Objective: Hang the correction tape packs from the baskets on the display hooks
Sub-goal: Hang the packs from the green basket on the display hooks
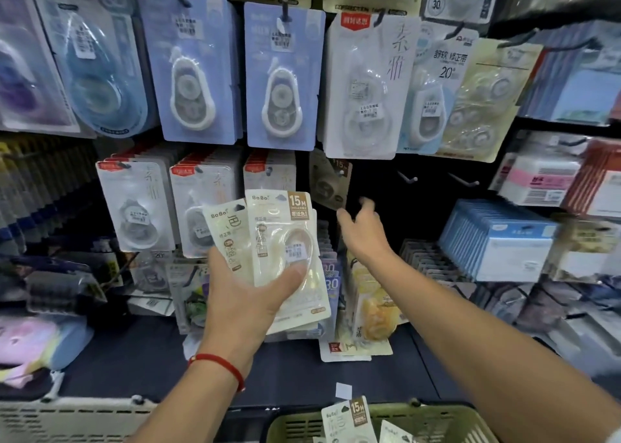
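My left hand (248, 294) gripping a fanned stack of cream correction tape packs (285, 247) before the display, thumb pressed on the front pack, my right hand (364, 230) open — fingers spread near a hung brown pack (329, 182), bare hooks (408, 177) beside it, more packs in the green basket (437, 422) below.

At frame centre the left hand (245, 294) holds fanned packs (285, 241) before the hanging rows, the right hand (364, 230) beside them, a basket (437, 422) at the bottom.

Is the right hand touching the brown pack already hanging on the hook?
Cannot tell. In the head view the right hand reaches toward the brown pack, fingertips at its lower edge, but motion blur hides any contact or gap.
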A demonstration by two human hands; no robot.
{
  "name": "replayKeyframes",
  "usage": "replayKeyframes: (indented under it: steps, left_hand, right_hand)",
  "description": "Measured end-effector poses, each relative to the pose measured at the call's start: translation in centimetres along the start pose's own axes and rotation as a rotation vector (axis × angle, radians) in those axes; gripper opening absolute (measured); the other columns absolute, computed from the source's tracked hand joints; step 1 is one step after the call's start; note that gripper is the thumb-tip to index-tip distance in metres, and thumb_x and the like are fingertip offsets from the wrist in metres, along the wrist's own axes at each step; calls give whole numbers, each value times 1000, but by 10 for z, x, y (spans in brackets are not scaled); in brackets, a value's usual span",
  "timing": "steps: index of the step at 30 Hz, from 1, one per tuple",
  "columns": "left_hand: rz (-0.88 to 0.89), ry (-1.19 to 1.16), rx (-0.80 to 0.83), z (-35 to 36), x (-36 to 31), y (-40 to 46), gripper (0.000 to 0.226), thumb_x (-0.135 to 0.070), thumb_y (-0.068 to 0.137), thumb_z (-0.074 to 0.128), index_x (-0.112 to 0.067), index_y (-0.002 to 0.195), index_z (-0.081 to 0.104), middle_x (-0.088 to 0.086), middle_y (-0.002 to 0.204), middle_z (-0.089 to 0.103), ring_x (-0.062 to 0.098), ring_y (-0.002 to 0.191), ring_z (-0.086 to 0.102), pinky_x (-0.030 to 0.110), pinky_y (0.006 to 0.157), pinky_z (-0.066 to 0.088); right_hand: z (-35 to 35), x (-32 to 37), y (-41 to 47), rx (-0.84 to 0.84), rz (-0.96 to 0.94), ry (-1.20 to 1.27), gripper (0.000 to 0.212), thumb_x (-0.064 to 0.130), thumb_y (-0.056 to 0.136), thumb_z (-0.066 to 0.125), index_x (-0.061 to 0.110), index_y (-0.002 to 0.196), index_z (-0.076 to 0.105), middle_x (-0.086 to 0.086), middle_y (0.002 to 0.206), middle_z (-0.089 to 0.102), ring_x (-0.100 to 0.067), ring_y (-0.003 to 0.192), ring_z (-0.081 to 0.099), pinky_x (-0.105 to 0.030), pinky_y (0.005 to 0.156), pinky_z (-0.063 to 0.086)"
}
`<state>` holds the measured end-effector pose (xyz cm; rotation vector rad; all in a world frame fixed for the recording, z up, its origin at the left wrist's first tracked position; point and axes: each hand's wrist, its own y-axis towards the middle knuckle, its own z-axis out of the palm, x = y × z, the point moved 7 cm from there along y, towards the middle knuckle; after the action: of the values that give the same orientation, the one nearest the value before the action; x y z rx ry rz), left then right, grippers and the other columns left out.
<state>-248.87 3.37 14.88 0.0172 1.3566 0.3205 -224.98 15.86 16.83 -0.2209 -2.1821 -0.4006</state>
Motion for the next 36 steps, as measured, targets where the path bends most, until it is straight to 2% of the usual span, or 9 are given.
replayKeyframes:
  steps: [4, 8, 12, 14, 17, 21, 25, 30, 36]
  left_hand:
    - [-10, -39, -3, 1, 5, 3, 96, -45, 49, 102, -40, 132, 54, -18, 121, 74, 5, 110, 73, 45, 96, 60]
    - [-43, -85, 67, 11, 8, 1, 93, -41, 53, 103, -32, 133, 56, -9, 125, 76, 15, 115, 74, 48, 95, 61]
    - [-65, -88, 101, 20, 8, -6, 106, -56, 46, 103, -32, 136, 53, -10, 128, 74, 14, 120, 71, 46, 100, 58]
    - [-82, -113, 127, 22, 6, -9, 106, -58, 46, 102, -31, 136, 53, -9, 127, 75, 15, 118, 72, 42, 89, 63]
    - [-122, -184, 213, 26, 5, -11, 85, -37, 66, 95, -29, 140, 53, -5, 128, 75, 18, 116, 74, 35, 75, 65]
    - [-140, -220, 278, 26, 7, -8, 82, -21, 73, 88, -24, 146, 50, -1, 133, 73, 21, 123, 71, 39, 93, 62]
    - [-113, -155, 174, 17, 10, -3, 80, -15, 68, 92, -25, 138, 54, -3, 126, 76, 18, 118, 73, 37, 92, 62]
    - [25, 79, -150, -10, 3, 1, 69, -15, 76, 93, -37, 125, 51, -14, 117, 72, 6, 104, 73, 35, 76, 66]
    - [98, 84, -218, -19, -10, -3, 70, -23, 76, 92, -36, 129, 48, -14, 120, 69, 5, 104, 72, 28, 70, 64]
  right_hand:
    - [-7, 10, -65, 233, -80, 381, 43, 59, 97, 54, 27, 123, 69, 6, 102, 73, -18, 97, 73, -44, 90, 60]
    - [-11, 16, -121, 371, -182, 311, 51, 78, 85, 64, 42, 121, 68, 13, 112, 74, -6, 104, 70, -33, 90, 61]
    - [-21, 16, -129, 323, -111, 369, 42, 46, 88, 81, 31, 125, 66, 5, 110, 72, -9, 101, 70, -25, 87, 60]
    - [-24, 17, -130, 357, -57, 440, 37, 32, 90, 82, 25, 123, 69, 0, 106, 77, -12, 97, 75, -23, 80, 61]
    - [-26, 16, -131, 385, 35, 568, 35, 24, 92, 80, 17, 124, 70, -5, 110, 79, -20, 99, 78, -29, 79, 64]
    - [-31, 7, -129, 381, 102, 665, 31, 16, 95, 76, 13, 125, 68, -7, 114, 79, -25, 103, 78, -32, 77, 64]
    - [-40, -5, -119, 243, 91, 630, 47, 29, 78, 76, 18, 122, 64, -2, 109, 80, -24, 102, 77, -49, 87, 63]
    - [-54, 1, -99, 117, -66, 576, 47, 33, 77, 72, 25, 121, 60, 1, 104, 80, -15, 91, 79, -30, 70, 60]
    - [-42, -2, -80, 80, -69, 575, 43, 33, 86, 72, 24, 126, 60, 3, 107, 81, -18, 96, 79, -42, 80, 63]
